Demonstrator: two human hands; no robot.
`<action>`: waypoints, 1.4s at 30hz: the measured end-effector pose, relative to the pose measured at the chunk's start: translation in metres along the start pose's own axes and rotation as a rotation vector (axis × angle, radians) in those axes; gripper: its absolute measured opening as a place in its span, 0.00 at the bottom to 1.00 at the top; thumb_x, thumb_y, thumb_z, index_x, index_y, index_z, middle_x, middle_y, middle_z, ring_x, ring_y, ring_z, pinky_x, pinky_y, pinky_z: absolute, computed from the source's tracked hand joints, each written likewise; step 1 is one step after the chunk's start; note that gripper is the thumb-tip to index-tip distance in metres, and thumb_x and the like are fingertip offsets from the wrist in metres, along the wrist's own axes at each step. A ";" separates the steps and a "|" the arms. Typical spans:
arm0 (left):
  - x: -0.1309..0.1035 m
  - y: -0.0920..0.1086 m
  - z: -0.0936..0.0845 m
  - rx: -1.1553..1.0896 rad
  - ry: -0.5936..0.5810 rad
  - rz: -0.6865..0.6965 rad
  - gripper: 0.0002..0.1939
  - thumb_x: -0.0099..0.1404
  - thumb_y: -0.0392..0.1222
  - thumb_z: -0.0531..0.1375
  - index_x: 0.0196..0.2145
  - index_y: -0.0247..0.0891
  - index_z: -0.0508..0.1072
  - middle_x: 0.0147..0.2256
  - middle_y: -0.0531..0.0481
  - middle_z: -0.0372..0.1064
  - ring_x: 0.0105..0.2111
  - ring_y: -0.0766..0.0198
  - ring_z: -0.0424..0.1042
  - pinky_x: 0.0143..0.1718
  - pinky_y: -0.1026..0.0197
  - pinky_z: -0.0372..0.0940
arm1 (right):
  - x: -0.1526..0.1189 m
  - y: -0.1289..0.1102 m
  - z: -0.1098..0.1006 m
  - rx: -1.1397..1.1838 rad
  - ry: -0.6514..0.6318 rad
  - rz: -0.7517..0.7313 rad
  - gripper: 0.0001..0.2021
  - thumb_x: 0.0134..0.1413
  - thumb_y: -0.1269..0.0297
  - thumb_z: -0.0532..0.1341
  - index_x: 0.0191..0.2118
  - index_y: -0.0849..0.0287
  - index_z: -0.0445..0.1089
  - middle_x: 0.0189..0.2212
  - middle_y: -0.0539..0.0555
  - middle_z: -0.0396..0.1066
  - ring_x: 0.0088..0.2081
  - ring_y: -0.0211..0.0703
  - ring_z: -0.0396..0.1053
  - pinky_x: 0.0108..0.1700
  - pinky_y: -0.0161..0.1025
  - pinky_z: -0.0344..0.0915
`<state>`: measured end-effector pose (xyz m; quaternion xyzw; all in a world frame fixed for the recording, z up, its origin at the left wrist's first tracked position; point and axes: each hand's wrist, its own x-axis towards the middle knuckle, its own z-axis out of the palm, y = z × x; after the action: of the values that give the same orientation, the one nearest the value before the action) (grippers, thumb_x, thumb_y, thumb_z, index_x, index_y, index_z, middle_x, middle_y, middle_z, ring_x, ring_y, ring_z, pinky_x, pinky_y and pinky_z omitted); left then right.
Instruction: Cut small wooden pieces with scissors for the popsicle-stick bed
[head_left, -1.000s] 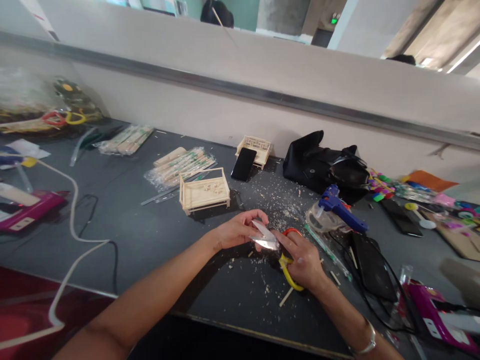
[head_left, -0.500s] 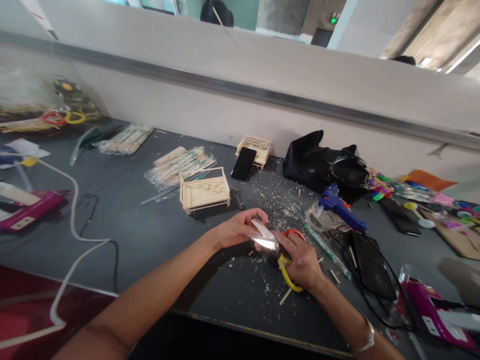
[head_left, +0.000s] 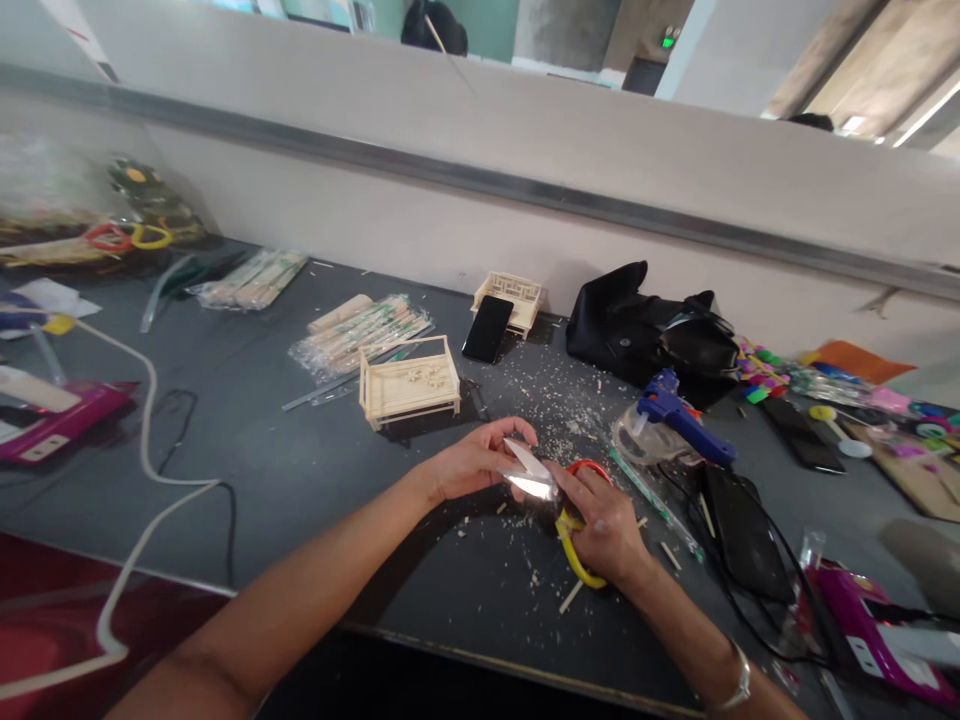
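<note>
My right hand grips a pair of scissors with one red and one yellow handle loop. Their blades are parted and point left, toward my left hand. Its fingers curl around the blade tips, and whatever they pinch is hidden or too small to name. Beyond my left hand stands a miniature bed-like frame made of pale wooden sticks. Small wood chips are strewn around both hands, and a short stick lies below the yellow loop.
Further back, a black phone leans on a second small wooden piece. A black bag sits against the wall. To the right are a blue glue gun and a cabled dark device. Packaged sticks lie to the left.
</note>
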<state>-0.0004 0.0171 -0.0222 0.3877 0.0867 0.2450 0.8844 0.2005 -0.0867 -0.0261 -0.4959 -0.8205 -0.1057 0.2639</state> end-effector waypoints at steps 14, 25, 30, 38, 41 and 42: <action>0.001 -0.001 -0.001 -0.008 0.000 -0.003 0.21 0.50 0.40 0.73 0.40 0.35 0.71 0.28 0.50 0.76 0.24 0.64 0.75 0.26 0.64 0.72 | -0.005 0.002 0.004 0.001 -0.041 0.022 0.34 0.46 0.76 0.55 0.62 0.54 0.65 0.29 0.52 0.69 0.28 0.42 0.67 0.27 0.34 0.66; 0.000 0.001 0.001 0.014 -0.025 0.000 0.22 0.50 0.33 0.72 0.42 0.36 0.70 0.25 0.53 0.75 0.21 0.65 0.74 0.28 0.63 0.70 | -0.008 0.004 0.008 -0.027 -0.016 0.020 0.31 0.47 0.76 0.55 0.59 0.55 0.67 0.28 0.52 0.70 0.26 0.41 0.67 0.24 0.33 0.65; 0.002 0.005 0.007 0.008 -0.023 0.059 0.19 0.52 0.34 0.71 0.40 0.37 0.72 0.26 0.53 0.75 0.23 0.65 0.75 0.29 0.63 0.70 | -0.005 0.007 0.005 0.050 0.164 0.138 0.24 0.52 0.74 0.55 0.56 0.56 0.68 0.29 0.51 0.72 0.26 0.41 0.70 0.28 0.35 0.69; 0.003 0.003 0.010 0.011 0.049 0.106 0.12 0.52 0.35 0.72 0.33 0.34 0.75 0.27 0.51 0.76 0.26 0.65 0.76 0.32 0.63 0.72 | 0.000 0.018 0.001 0.068 0.303 0.250 0.16 0.57 0.69 0.56 0.50 0.57 0.71 0.27 0.50 0.75 0.26 0.41 0.72 0.29 0.37 0.71; 0.003 0.002 0.011 0.032 0.080 0.102 0.10 0.52 0.36 0.72 0.31 0.34 0.75 0.26 0.51 0.76 0.26 0.65 0.77 0.32 0.64 0.72 | 0.001 0.017 0.002 0.099 0.297 0.258 0.15 0.57 0.69 0.56 0.50 0.59 0.71 0.27 0.51 0.76 0.26 0.41 0.73 0.29 0.36 0.71; 0.003 0.002 0.012 0.034 0.092 0.102 0.10 0.52 0.36 0.72 0.30 0.34 0.75 0.26 0.51 0.76 0.26 0.65 0.77 0.32 0.63 0.72 | 0.001 0.017 0.002 0.112 0.293 0.257 0.15 0.57 0.69 0.56 0.50 0.59 0.72 0.27 0.51 0.76 0.26 0.41 0.73 0.29 0.36 0.71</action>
<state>0.0056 0.0126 -0.0125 0.3950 0.1117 0.3056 0.8591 0.2143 -0.0770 -0.0284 -0.5606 -0.7077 -0.0965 0.4189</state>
